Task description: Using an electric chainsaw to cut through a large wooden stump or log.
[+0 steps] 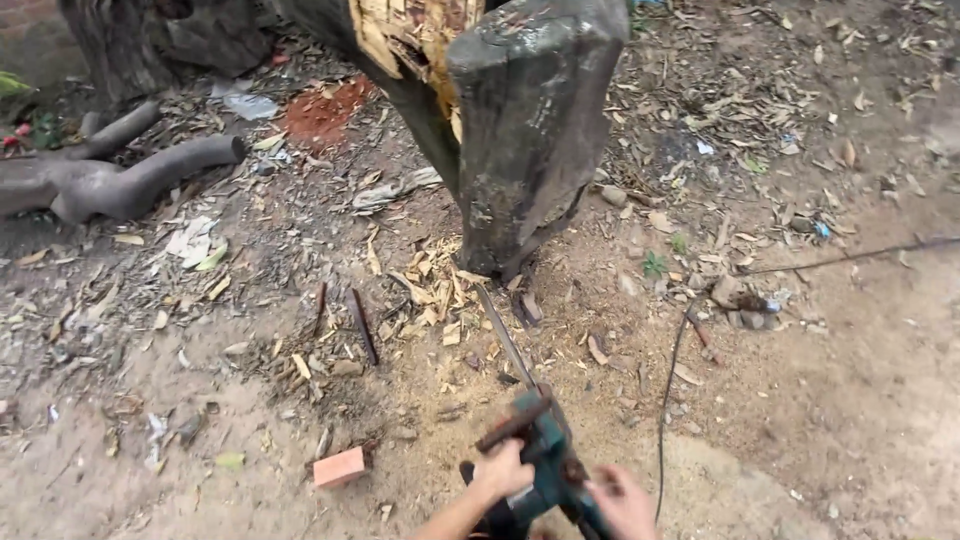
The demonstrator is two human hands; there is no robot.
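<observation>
Now, saw: a teal power saw (545,455) with a long thin blade, held low over the sawdust just in front of the log (530,130), blade tip pointing at the log's base.
Left hand: the left hand (503,468) is closed around the saw's dark front handle.
Right hand: the right hand (622,500) grips the saw's rear; motion blur hides the fingers, so the hold looks closed but is not sharp.
Cord: a thin black cord (668,395) runs from the saw out to the right of the log.
Log: dark, leaning, bark split open near its top.
Chips: pale chips (435,290) lie at the log's foot.
Brick: a reddish brick (339,467) sits left of the saw, well out from the log.
Root: a grey root (120,185) lies far left of the log.
</observation>
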